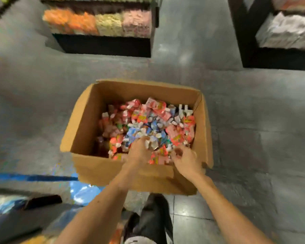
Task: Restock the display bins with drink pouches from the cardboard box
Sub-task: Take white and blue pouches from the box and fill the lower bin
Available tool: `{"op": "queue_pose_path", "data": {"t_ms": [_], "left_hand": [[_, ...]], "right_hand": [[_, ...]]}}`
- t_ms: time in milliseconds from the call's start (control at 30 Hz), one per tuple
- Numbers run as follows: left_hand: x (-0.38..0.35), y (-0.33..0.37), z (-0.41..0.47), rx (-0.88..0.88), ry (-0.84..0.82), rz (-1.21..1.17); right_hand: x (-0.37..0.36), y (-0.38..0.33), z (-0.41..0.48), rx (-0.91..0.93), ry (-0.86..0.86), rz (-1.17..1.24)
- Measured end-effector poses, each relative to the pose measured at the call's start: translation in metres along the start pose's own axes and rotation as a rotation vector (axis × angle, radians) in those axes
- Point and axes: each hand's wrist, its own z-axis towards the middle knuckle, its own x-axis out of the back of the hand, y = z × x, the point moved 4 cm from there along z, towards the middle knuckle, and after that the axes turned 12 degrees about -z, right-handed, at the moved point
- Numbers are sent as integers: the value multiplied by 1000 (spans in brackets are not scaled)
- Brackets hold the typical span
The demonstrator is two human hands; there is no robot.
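**Hands in the pouch box**

Drink pouches [148,124] fill the cardboard box [84,124] beneath both hands. The left hand [139,150] curls round a few. Just beside it, the right hand [185,159] is half-curled, its hold too blurred to tell. Display bins [99,23] stand well beyond.

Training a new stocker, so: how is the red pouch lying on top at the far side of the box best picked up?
Probably from straight above, since the cardboard box walls rise above the pile and block a sideways reach. The red pouch lies roughly flat on top, so pinch across an exposed edge of its body. Blur hides its spout.
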Motion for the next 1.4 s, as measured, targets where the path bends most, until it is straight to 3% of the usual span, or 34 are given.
{"op": "queue_pose_path", "data": {"t_ms": [133,267,367,467,633,833,933,1100,1200,1300,1400], "left_hand": [[-13,-44,87,158,22,16],[-14,-81,135,265,29,176],[-14,-97,160,278,-6,305],[-15,-102,170,293,-94,393],[-18,-104,161,217,-151,537],[-18,-97,155,140,-21,582],[-16,-92,151,99,4,421],[-10,-104,156,150,-140,455],[-9,-108,157,96,-269,437],[-7,-103,155,28,-312,494],[-3,-95,146,-97,-252,514]], "right_hand": [[-50,12,71,-156,-219,37],[-94,19,117,-376,-380,184],[-126,24,143,-514,-379,193],[-145,22,156,-572,-260,66],[-152,8,152,-606,-139,66],[-154,-3,158,-671,-95,347],[-147,-10,172,-653,-175,318],[-142,-9,183,-527,-295,188],[-146,-6,182,-496,-347,330],[-155,0,172,-705,-438,584],[-174,24,170,-825,-413,810]]}}
